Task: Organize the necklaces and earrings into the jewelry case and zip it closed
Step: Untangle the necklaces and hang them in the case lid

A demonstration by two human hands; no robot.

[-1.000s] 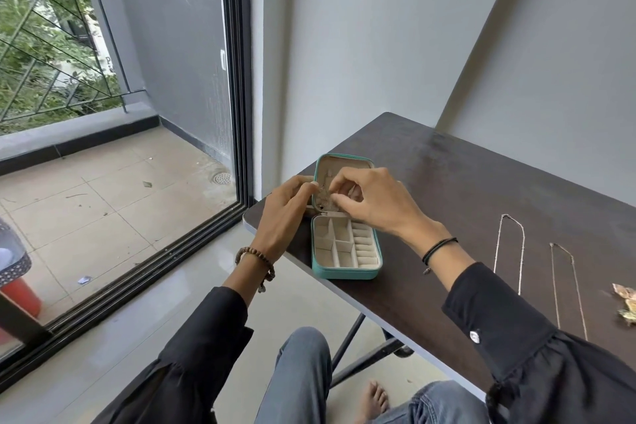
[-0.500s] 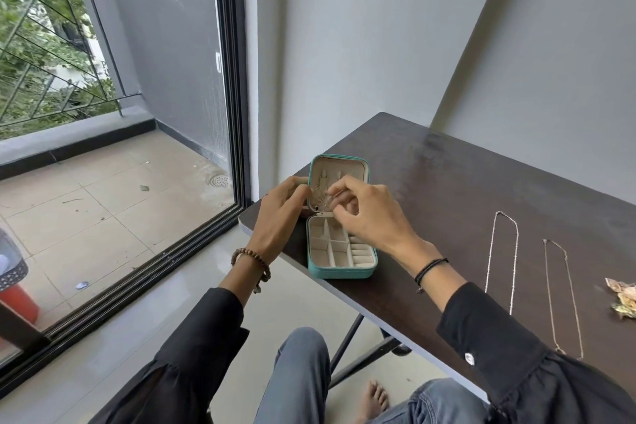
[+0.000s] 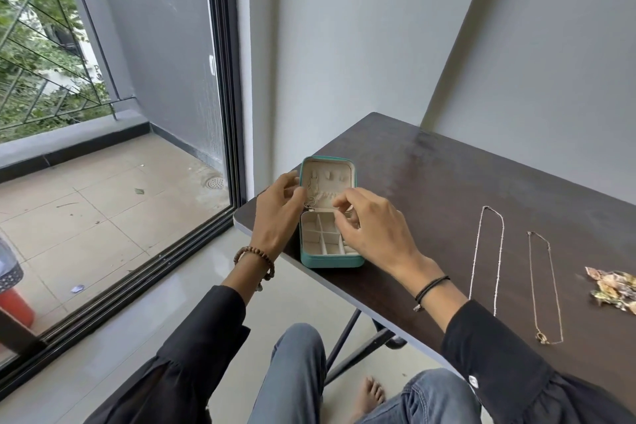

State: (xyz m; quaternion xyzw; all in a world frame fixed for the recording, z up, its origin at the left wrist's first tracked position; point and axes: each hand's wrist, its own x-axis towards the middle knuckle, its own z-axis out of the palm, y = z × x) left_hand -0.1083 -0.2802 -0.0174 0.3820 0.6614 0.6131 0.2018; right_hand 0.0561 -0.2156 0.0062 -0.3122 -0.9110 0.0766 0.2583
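Standing open at the front left corner of the surface (image 3: 430, 189), the jewelry case (image 3: 330, 260) has its lid (image 3: 339, 170) raised upright and its divided tray facing up; the tray compartments that show hold nothing visible. One thin chain (image 3: 312, 191) hangs inside the lid at its left side, apparently from a hook; judged from this, the first necklace is stowed.

The left hand (image 3: 275, 213) sits just beside the lid's left edge, fingers loosely curled and spread, gripping nothing that can be seen. The right hand (image 3: 375, 227) hovers over the back of the tray; its fingers (image 3: 339, 208) are curled narrow, thumb and forefinger close together; a small glint shows at the tips, but whether they pinch anything cannot be told.

Compared with half a second ago, both sets of fingertips, which then met over the lower lid and hid it, have drawn apart; the lid lining and the hung chain are now exposed. The case has not shifted on the surface.

Remaining items: a silver necklace (image 3: 475, 253) and a gold necklace (image 3: 541, 337) lie stretched out side by side, well apart from the case, toward the right; a small multicoloured pile (image 3: 614, 289), possibly the earrings, lies near the right edge. The zip is not yet closed.
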